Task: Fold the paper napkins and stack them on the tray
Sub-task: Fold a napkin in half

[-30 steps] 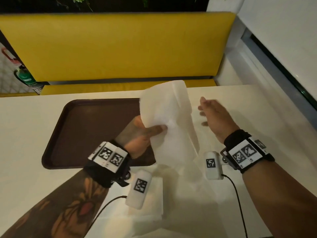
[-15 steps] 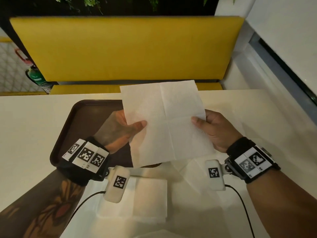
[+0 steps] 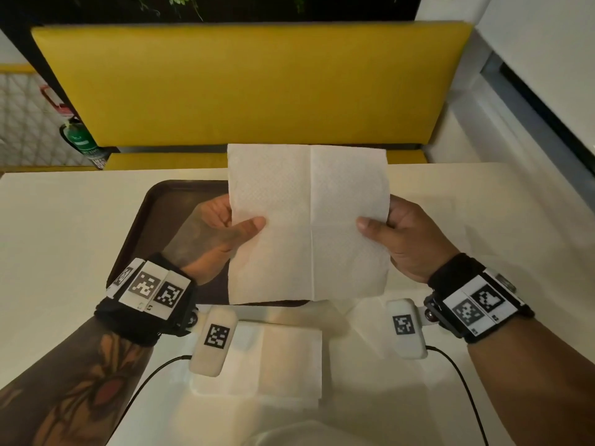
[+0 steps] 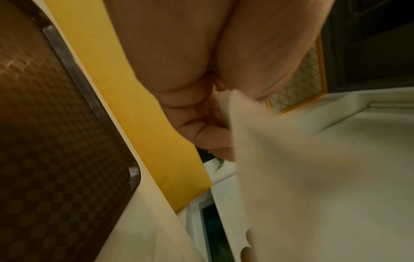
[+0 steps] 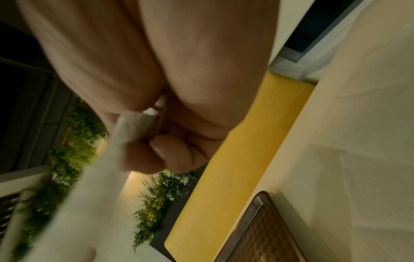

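Observation:
A white paper napkin (image 3: 309, 220) is spread flat in the air above the table, its cross creases showing. My left hand (image 3: 225, 226) pinches its left edge, thumb on the near face. My right hand (image 3: 396, 230) pinches the right edge the same way. The left wrist view shows the napkin (image 4: 302, 168) running from the curled fingers (image 4: 201, 127). The right wrist view shows the napkin (image 5: 100, 168) held at the fingers (image 5: 170, 148). A brown tray (image 3: 154, 220) lies behind and left of the napkin, its visible part bare.
More white napkins (image 3: 283, 358) lie on the cream table (image 3: 64, 226) below my hands, and others (image 3: 483, 226) lie flat at the right. A yellow bench (image 3: 251, 85) stands behind the table. A wall and window frame (image 3: 531, 101) run along the right.
A second ago only my left hand held the crumpled, hanging napkin. My right hand has since taken the right edge, and the napkin now hangs straight and flat between both hands.

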Tool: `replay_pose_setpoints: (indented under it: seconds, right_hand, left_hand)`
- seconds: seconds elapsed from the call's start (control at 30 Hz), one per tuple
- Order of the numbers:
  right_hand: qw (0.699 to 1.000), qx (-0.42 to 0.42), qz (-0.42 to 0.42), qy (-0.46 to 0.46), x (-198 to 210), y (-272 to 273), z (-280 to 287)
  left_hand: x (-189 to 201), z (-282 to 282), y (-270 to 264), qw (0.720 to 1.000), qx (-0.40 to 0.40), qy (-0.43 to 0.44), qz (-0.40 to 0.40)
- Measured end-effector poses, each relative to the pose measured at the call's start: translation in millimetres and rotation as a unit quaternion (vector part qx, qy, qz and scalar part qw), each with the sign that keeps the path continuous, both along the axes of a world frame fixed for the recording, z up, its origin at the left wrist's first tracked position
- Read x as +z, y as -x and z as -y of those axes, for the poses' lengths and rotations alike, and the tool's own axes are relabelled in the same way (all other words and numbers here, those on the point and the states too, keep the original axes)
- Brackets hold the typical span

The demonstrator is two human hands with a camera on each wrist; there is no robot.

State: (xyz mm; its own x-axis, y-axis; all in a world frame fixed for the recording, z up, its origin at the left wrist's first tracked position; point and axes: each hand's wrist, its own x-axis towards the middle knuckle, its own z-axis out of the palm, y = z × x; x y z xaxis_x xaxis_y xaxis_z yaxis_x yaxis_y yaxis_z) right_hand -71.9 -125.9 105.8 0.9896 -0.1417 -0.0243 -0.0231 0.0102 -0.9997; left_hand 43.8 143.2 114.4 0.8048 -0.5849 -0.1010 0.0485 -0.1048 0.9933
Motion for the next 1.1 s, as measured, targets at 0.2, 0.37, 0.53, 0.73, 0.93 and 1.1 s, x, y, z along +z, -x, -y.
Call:
replay_pose_setpoints:
  seconds: [0.2, 0.37, 0.53, 0.73, 0.93, 1.1]
  right_hand:
    - [0.998, -0.055, 0.004, -0.031, -3.7, -2.4, -3.6]
    - [0.989, -0.057, -0.030, -0.136, 2.8, -5.0, -6.1]
    - [0.989, -0.068, -0.065, -0.114, 3.6, -6.4, -1.4]
    - [0.997, -0.015, -0.069, -0.030, -1.6, -3.3, -3.6]
    - [0.987, 0.050, -0.134, 0.075, -7.4, 2.5, -19.5]
    - [0.976, 0.070, -0.205, 0.034, -21.4, 10.6, -39.6]
  left_hand:
    - [-7.3, -6.4, -2.0, 0.998, -0.004, 0.064, 0.013]
    - [-16.4, -10.8, -5.8, 0.995, 0.001, 0.103, 0.018]
    - [-1.3, -14.9, -3.6, 0.989, -0.051, 0.136, -0.006]
    - [-1.4, -24.8, -1.1, 0.996, 0.009, 0.088, 0.020]
    - [-16.6, -43.7, 12.7, 0.993, 0.043, -0.099, 0.054]
    - [-35.8, -64.7, 24.2, 0.987, 0.060, -0.119, -0.089]
